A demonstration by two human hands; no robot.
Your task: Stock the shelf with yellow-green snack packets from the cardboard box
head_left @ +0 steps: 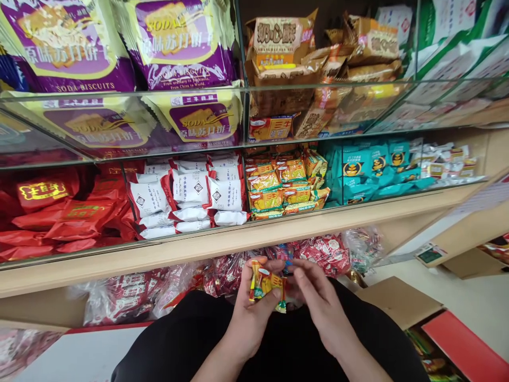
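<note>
My left hand (254,313) is closed around a small yellow and orange snack packet (267,284) with green ends, held above my lap. Just to its right is my right hand (314,292), its fingers partly spread and reaching toward the packet's right side. Whether those fingertips touch anything is hard to make out. Similar yellow packets (284,183) stand in stacked rows in a glass-fronted shelf bin ahead. White and red packets (191,191) fill the bin to the left of them, and teal packets (374,164) the one to the right.
Purple soda biscuit bags (178,42) and brown bags (282,42) sit on the upper shelf behind glass. Red packets (79,212) lie at left. Beneath the wooden shelf edge (191,233) are clear bags of red packets (322,254). An opened cardboard box (397,302) stands at lower right.
</note>
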